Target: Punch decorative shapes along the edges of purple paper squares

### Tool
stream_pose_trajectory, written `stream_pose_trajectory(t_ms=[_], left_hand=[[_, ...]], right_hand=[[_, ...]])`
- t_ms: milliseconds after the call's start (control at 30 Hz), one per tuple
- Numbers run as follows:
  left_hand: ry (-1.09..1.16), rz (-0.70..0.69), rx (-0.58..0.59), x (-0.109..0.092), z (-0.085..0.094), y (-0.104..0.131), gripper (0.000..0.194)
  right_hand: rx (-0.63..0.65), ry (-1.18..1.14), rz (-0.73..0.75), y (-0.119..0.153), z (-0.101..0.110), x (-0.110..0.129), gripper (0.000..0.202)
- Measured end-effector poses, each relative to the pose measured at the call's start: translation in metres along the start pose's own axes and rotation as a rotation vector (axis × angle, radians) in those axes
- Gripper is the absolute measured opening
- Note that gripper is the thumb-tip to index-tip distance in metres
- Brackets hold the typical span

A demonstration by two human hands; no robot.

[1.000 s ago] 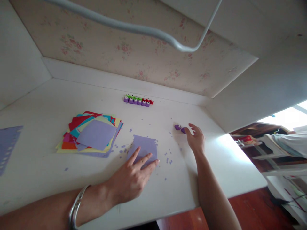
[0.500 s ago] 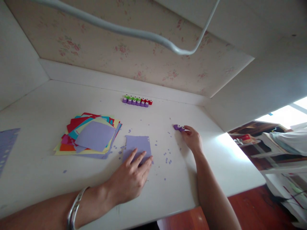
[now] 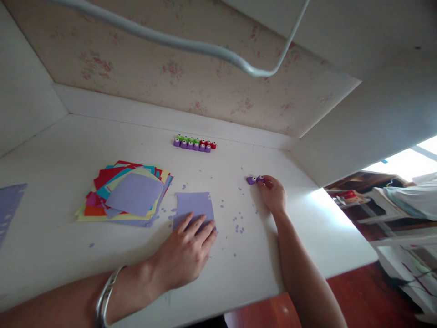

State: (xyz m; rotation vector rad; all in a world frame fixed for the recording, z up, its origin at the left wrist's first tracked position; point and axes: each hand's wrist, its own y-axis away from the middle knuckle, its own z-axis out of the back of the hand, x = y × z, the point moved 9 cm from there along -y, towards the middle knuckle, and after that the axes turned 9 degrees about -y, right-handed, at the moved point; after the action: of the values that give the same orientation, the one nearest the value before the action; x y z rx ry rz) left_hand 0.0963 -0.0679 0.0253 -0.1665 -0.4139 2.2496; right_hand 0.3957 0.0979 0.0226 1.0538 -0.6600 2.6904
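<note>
My left hand [image 3: 191,248] lies flat, fingers spread, over the lower part of a small purple paper sheet [image 3: 194,203]. Tiny cutouts show near that sheet's upper right corner. On the right, the fingertips of my right hand [image 3: 274,193] are closed on a small purple craft punch [image 3: 260,178] with a white button on top. Right beside it sits a second purple punch [image 3: 251,180], resting on the desk. My fingers partly cover the held punch.
A pile of coloured paper sheets [image 3: 134,193] lies at left, with another purple sheet [image 3: 10,205] at the far left edge. Two rows of purple, green and red punches [image 3: 193,146] stand near the back wall. Purple paper bits [image 3: 238,228] are scattered over the white desk [image 3: 307,246].
The punch in my right hand has shifted slightly up and now sits level with its neighbour. The sheet under my left hand has slid a little left.
</note>
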Motion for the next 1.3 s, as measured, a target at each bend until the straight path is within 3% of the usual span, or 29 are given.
stream_pose_trajectory(t_ms=[267,467,633,900,1300], left_hand=[[0.018,0.014,-0.005,0.002,0.0,0.0,0.041],[0.019,0.017,0.003,0.002,0.0,-0.001,0.04],[0.026,0.022,-0.011,0.002,0.003,-0.001,0.04],[0.032,0.015,0.005,0.002,0.0,-0.001,0.039],[0.046,0.018,0.008,0.002,0.001,-0.001,0.039]], right_hand=[[0.032,0.022,0.006,-0.001,-0.002,0.002,0.037],[-0.062,0.001,0.026,0.002,0.008,0.012,0.044],[0.025,0.022,0.046,0.003,-0.002,0.019,0.034],[-0.01,-0.008,-0.044,0.001,0.0,0.0,0.034],[0.084,-0.069,0.039,-0.003,-0.007,0.004,0.032]])
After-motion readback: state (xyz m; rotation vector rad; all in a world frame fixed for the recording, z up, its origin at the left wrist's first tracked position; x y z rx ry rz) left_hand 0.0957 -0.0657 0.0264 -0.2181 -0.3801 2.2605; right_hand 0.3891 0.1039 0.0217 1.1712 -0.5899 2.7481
